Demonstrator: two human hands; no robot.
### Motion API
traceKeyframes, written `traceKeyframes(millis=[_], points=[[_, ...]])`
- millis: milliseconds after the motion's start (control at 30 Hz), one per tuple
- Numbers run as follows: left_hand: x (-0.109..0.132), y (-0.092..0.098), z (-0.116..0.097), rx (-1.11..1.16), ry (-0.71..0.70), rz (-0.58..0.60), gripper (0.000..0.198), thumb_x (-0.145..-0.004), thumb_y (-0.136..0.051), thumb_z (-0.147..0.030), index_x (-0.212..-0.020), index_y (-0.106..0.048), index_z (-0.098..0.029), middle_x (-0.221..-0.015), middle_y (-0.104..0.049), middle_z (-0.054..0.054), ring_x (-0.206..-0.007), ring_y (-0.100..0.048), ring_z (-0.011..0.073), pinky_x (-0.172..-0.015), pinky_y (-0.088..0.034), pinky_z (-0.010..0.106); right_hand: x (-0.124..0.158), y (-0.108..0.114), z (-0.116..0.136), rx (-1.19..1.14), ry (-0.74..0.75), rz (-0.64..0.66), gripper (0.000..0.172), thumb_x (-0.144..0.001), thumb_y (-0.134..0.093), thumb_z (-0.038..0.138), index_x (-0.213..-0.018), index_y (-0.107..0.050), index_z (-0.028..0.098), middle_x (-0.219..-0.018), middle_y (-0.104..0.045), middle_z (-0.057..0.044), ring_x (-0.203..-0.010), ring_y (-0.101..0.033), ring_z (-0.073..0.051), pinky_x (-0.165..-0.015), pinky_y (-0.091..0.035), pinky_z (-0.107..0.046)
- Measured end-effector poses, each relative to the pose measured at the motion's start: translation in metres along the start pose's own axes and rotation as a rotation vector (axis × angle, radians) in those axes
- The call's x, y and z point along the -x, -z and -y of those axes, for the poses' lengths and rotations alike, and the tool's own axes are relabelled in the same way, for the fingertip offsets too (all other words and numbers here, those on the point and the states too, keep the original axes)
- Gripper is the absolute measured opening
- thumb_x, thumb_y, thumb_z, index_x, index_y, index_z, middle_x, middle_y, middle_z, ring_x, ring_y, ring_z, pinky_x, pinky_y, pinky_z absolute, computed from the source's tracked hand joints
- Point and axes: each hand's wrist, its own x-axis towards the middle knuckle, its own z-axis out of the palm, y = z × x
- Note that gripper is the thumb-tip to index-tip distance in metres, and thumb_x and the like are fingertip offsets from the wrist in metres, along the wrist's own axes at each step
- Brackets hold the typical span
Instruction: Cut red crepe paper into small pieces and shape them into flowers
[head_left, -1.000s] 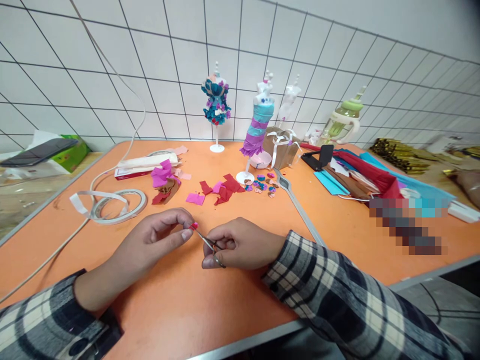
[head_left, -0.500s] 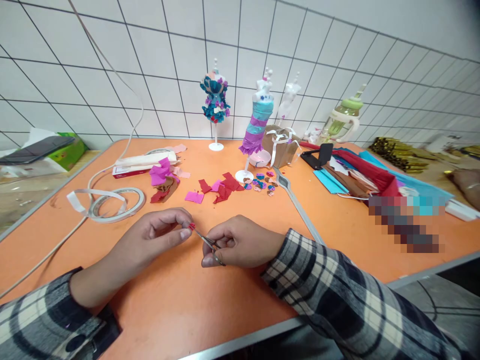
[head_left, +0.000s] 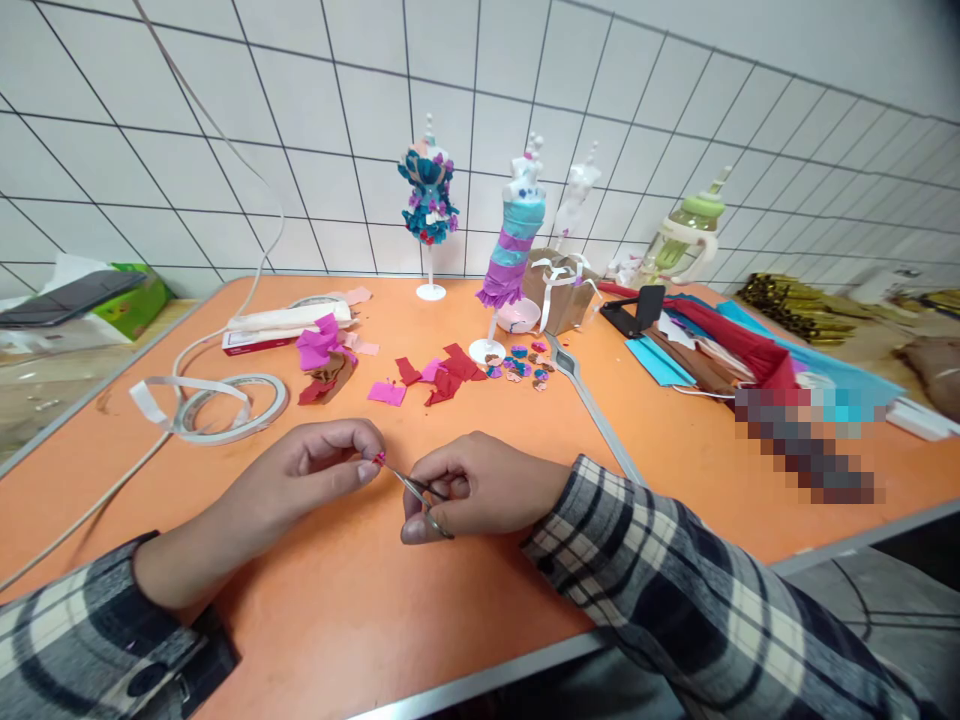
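Observation:
Between thumb and fingertips, my left hand [head_left: 315, 475] pinches a small red and pink paper piece [head_left: 379, 459]. My right hand [head_left: 469, 485] has its fingers in the handles of a small pair of scissors [head_left: 416, 487], whose tips point left at that piece. Whether the tips touch the paper I cannot tell. Beyond my hands lie red paper scraps [head_left: 452, 375] and a pink paper square [head_left: 387, 393]. To their right is a scatter of small coloured cut-outs [head_left: 519, 366].
A mini dress form [head_left: 513, 240] in blue and purple wrapping stands at the back, with another in teal ruffles [head_left: 429, 200] to its left. A tape roll [head_left: 279, 405] and a cable [head_left: 127, 480] lie left. Folded coloured paper [head_left: 765, 345] and a phone stand [head_left: 637, 312] are right.
The scissors have drawn slightly away from my left fingertips and their blades are a bit further apart. The pinched piece has turned, showing more pink. Both hands stay nearly in place.

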Motion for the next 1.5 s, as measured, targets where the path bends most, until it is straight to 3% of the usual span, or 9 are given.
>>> traceKeyframes(millis=[167, 433, 933, 1500], points=[[0.0006, -0.0002, 0.0038, 0.017, 0.031, 0.033, 0.026, -0.084, -0.068, -0.041, -0.073, -0.061, -0.019, -0.074, -0.058, -0.001, -0.073, -0.056, 0.0171, -0.066, -0.047, 0.024, 0.0019, 0.0005, 0.0023, 0.059, -0.031, 0.022, 0.037, -0.079, -0.074, 0.056, -0.085, -0.066, 0.020, -0.059, -0.040, 0.008, -0.058, -0.037, -0.008, -0.055, -0.025, -0.025], [0.0015, -0.0054, 0.0011, 0.087, 0.073, -0.019, 0.023, -0.083, -0.069, -0.041, -0.076, -0.063, -0.020, -0.077, -0.060, 0.000, -0.075, -0.057, 0.0183, -0.069, -0.048, 0.026, -0.0016, 0.0002, 0.0059, 0.227, -0.028, -0.027, 0.038, -0.078, -0.075, 0.056, -0.089, -0.064, 0.021, -0.074, -0.056, 0.006, -0.068, -0.049, -0.011, -0.061, -0.031, -0.025], [-0.0011, -0.0072, 0.0022, 0.032, 0.045, -0.013, 0.023, -0.082, -0.070, -0.038, -0.072, -0.061, -0.019, -0.072, -0.058, 0.000, -0.071, -0.054, 0.0167, -0.065, -0.046, 0.025, -0.0007, -0.0005, 0.0005, 0.175, -0.025, -0.057, 0.036, -0.080, -0.072, 0.054, -0.079, -0.063, 0.020, -0.059, -0.041, 0.007, -0.060, -0.039, -0.009, -0.058, -0.025, -0.025], [-0.0020, -0.0060, -0.0003, -0.012, 0.051, 0.025, 0.029, -0.081, -0.069, -0.043, -0.068, -0.058, -0.020, -0.070, -0.056, 0.000, -0.071, -0.055, 0.0179, -0.063, -0.046, 0.026, -0.0006, 0.0005, -0.0020, 0.149, -0.038, -0.034, 0.031, -0.081, -0.073, 0.049, -0.080, -0.067, 0.018, -0.057, -0.040, 0.008, -0.058, -0.037, -0.008, -0.057, -0.024, -0.025]])
